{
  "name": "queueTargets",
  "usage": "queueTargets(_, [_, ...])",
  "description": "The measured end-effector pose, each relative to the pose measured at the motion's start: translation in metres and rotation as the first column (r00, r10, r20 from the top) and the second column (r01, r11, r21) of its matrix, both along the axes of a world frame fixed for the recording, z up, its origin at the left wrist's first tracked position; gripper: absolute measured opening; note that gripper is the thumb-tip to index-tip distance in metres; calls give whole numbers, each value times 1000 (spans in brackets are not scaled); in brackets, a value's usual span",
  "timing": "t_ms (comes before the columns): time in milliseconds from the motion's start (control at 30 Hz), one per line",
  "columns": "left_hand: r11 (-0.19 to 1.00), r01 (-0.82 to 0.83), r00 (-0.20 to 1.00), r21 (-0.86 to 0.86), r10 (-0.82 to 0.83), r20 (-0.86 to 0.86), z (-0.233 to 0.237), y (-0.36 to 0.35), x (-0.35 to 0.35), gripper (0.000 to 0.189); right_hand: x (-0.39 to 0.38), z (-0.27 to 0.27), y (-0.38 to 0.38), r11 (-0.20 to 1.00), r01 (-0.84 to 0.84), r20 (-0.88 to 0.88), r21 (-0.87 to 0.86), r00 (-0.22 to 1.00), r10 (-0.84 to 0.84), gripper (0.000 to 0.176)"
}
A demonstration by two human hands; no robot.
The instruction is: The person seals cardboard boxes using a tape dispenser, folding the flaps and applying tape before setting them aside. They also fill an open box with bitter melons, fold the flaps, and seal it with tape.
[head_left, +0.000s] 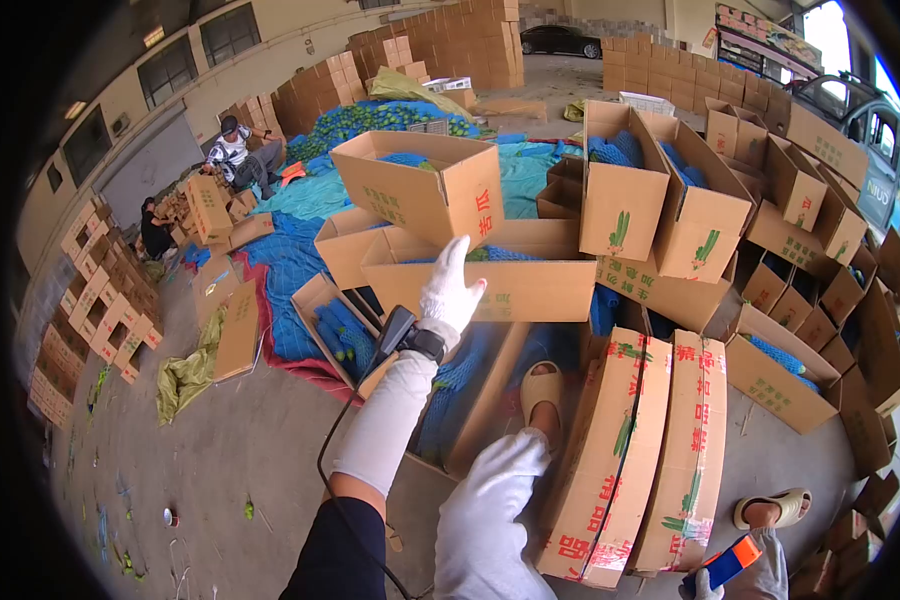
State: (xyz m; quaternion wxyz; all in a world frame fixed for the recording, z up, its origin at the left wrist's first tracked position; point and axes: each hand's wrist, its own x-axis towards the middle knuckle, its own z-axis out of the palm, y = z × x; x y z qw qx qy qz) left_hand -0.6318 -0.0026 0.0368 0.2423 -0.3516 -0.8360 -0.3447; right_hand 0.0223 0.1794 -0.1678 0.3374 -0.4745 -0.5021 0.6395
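My left hand (452,290), in a white glove, is raised in front of the stacked open cartons, fingers stretched and thumb apart. Its fingertips overlap the lower edge of a tilted open carton (425,192) with red lettering. Just behind the hand lies a long open carton (510,283) with blue-netted green produce inside. At the bottom right, my gloved right hand (707,587) is wrapped round an orange and blue tape dispenser (727,566), mostly cut off by the frame edge. To its left stand two closed, taped cartons, a wider one (610,455) and a narrower one (685,450).
More open cartons (625,180) with blue-netted produce are piled to the right. Blue and teal sheets (315,193) cover the floor behind. Two people (240,152) sit at the back left near stacked boxes (100,300). A dark cable hangs from my left wrist.
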Motion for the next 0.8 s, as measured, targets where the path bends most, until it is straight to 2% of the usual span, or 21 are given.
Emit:
queueTargets(67, [986, -158, 974, 62, 166, -152, 46, 35, -53, 80, -16, 15, -2, 999, 35, 74, 30, 997, -37, 41])
queueTargets(100, [967, -254, 936, -7, 244, -252, 73, 49, -72, 85, -22, 20, -1, 998, 45, 100, 42, 994, -49, 41])
queueTargets(133, [964, -253, 939, -83, 224, -262, 93, 59, -94, 86, -26, 22, -1, 997, 55, 125, 54, 990, -62, 41])
queueTargets(167, [920, -316, 940, -231, 273, -203, 115, 69, -105, 87, -25, 24, -2, 996, 66, 143, 62, 987, -74, 41])
queueTargets(200, [823, -342, 931, -454, 361, -48, 137, 77, -115, 76, -23, 25, -4, 995, 77, 164, 70, 983, -88, 41])
queueTargets(233, [813, -301, 939, -498, 344, -6, 137, 82, -144, 54, -19, 26, -6, 993, 87, 174, 80, 980, -100, 41])
queueTargets(267, [726, -349, 914, -592, 402, -45, 142, 88, -154, 39, -14, 26, -12, 992, 96, 175, 85, 978, -110, 41])
queueTargets(300, [723, -306, 934, -619, 354, -49, 148, 87, -152, 38, -9, 26, -16, 991, 104, 172, 89, 978, -118, 41])
queueTargets(333, [772, -240, 963, -589, 265, -45, 147, 80, -151, 35, -2, 26, -21, 991, 106, 168, 78, 979, -118, 41])
queueTargets(367, [789, -247, 968, -562, 234, -97, 143, 74, -148, 34, 1, 25, -23, 991, 114, 148, 65, 981, -122, 41])
queueTargets(433, [824, -200, 978, -529, 203, -53, 149, 54, -106, 32, 1, 32, -20, 998, 50, 140, -47, 989, -43, 49])
queueTargets(467, [851, -172, 984, -496, 121, -133, 145, 42, -89, 31, 9, 9, -19, 991, 135, 113, -9, 985, -133, 19])
queueTargets(500, [859, -137, 988, -493, 84, -127, 155, 32, -51, 30, -3, 32, -25, 983, 174, 123, -60, 978, -166, 26])
queueTargets(533, [854, -100, 987, -511, 22, -157, 161, 24, -20, 30, -14, 47, -28, 982, 166, 133, -88, 979, -154, 21])
queueTargets(600, [911, 67, 988, -406, -119, -104, 168, 10, 47, 28, -26, 68, -31, 986, 153, 169, -67, 976, -140, 17])
queueTargets(667, [887, 159, 948, -434, -260, -184, 172, 13, 129, 25, -26, 58, -33, 994, 106, 198, 24, 974, -108, 16])
queueTargets(700, [876, 208, 940, -436, -302, -159, 171, 20, 168, 23, -36, 78, -40, 993, 88, 283, 77, 953, -106, 17])
queueTargets(733, [861, 242, 936, -446, -329, -127, 167, 31, 205, 24, -32, 48, -37, 982, 106, 170, 156, 976, -132, 19])
queueTargets(767, [864, 251, 930, -437, -340, -138, 163, 45, 243, 23, -29, 36, -37, 981, 115, 120, 154, 984, -134, 18])
queueTargets(800, [864, 275, 930, -422, -350, -110, 166, 60, 282, 23, -32, 67, -46, 991, 130, 195, 26, 972, -132, 18])
